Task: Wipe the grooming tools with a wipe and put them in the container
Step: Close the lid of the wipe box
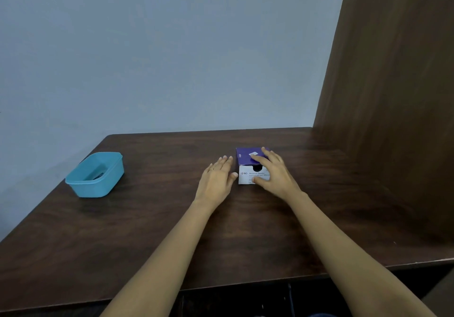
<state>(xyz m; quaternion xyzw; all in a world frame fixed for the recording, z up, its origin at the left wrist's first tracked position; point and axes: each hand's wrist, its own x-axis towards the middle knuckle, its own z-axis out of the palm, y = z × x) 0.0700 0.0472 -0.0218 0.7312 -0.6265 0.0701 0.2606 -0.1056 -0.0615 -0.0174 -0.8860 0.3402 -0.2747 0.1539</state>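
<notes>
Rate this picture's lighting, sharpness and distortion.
Head view: soft, even light, only a faint sheen on the table; wide-angle distortion leans the wooden panel; the swab box print is slightly blurred, partly legible; whatever lies in the blue container is too dark to identify.

Dim, even indoor light, faint sheen on the far tabletop (pixel 282 142), soft shadows, slight overall blur, perhaps wide-angle bending at edges
</notes>
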